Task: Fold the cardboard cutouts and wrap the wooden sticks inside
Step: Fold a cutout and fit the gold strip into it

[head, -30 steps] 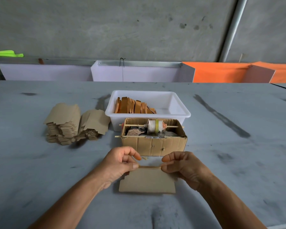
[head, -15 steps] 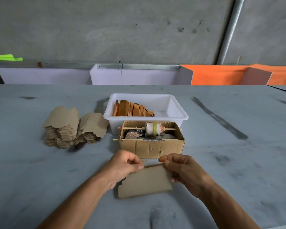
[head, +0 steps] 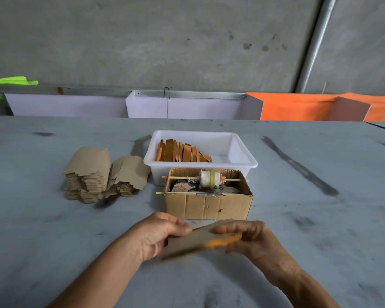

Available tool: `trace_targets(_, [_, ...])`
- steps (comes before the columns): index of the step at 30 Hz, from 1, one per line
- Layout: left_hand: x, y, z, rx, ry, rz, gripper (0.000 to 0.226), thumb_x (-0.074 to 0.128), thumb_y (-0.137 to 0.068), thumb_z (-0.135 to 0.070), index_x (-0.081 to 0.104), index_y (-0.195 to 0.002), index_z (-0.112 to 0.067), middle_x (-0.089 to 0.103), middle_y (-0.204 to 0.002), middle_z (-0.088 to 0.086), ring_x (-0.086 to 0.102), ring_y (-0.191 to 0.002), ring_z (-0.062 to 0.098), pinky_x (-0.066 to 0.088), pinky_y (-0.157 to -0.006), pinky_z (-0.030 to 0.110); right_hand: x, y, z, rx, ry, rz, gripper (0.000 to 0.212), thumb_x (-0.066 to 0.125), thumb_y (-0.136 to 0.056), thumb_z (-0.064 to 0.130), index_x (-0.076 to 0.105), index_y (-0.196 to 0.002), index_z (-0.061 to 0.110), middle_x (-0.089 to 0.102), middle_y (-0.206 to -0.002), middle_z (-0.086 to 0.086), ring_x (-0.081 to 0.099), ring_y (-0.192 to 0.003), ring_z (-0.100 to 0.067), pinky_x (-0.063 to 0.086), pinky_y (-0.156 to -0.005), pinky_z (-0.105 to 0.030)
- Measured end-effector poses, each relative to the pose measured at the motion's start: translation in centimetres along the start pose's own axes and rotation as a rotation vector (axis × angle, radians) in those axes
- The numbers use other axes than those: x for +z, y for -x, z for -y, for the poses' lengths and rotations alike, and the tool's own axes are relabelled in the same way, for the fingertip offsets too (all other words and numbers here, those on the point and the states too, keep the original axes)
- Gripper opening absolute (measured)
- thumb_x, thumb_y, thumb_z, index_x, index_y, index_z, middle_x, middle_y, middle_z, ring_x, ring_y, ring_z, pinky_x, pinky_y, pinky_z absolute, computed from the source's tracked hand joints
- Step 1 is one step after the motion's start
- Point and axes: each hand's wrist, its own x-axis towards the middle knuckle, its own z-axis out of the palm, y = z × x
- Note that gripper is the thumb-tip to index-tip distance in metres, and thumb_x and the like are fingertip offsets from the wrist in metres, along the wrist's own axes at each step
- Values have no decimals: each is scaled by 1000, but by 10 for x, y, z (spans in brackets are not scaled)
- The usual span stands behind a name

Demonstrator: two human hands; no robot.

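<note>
Grey, scuffed tabletop (head: 53,241) carries everything. Near its front edge, your left hand (head: 158,235) and right hand (head: 251,237) both pinch a cardboard cutout (head: 187,243), tilted and lifted off the surface, blurred, with an orange piece (head: 222,241) at your right fingertips. Just behind sits a cardboard box (head: 207,205), then a white tub (head: 245,161) of wooden sticks (head: 182,153). Stacked cutouts (head: 98,174) lie left.

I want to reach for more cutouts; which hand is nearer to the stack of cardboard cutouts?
Left. The left hand is right of and below the stack of cardboard cutouts; the right hand is farther right.
</note>
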Motion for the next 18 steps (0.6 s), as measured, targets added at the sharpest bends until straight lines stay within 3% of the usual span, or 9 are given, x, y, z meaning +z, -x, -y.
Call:
trace_targets(2, [2,4,-1,17,89,37,10,55,-89,-2,65,-87,-5,67,-67,16,57,-46,16,42,-39,17,2,-3,1,25,-26,-113,19,72,-69,20,75,-80,6,73,-83,-14,69,-70,-21,51,-59,-24])
trace_targets(5, [-3,7,0,114,83,-7,37,38,-94,6,62,-108,-19,72,-88,19,61,-60,19,44,-47,25,-4,-6,4,179,-123,-291,16,67,-82,17,70,-83,1,74,-82,-13,67,-62,-19,49,-53,-24])
trace_targets(8, [-9,12,1,163,-40,21,53,42,-87,12,59,-113,-31,72,-91,15,61,-66,18,46,-51,26,-8,-4,10,296,-151,-317,16,65,-86,17,69,-86,1,74,-81,-13,66,-60,-16,47,-53,-25])
trace_targets(11, [-2,18,-2,159,-86,90,28,59,-87,-2,63,-107,-20,72,-89,13,62,-64,14,46,-52,23,-8,-5,15,343,-167,-271,17,67,-84,17,69,-84,0,74,-80,-14,65,-57,-15,47,-51,-24])
trace_targets(13, [3,18,-3,147,-18,37,12,64,-85,-10,63,-97,-10,72,-84,13,61,-60,14,46,-49,22,-6,-6,18,363,-171,-251,20,69,-81,17,69,-85,-2,73,-79,-15,65,-55,-15,47,-50,-24])
trace_targets(18, [7,18,-4,97,84,-51,21,66,-82,-18,63,-100,-8,73,-84,18,62,-50,17,45,-41,21,-6,-6,24,371,-134,-243,17,69,-81,17,70,-81,0,73,-80,-15,66,-56,-16,47,-48,-24])
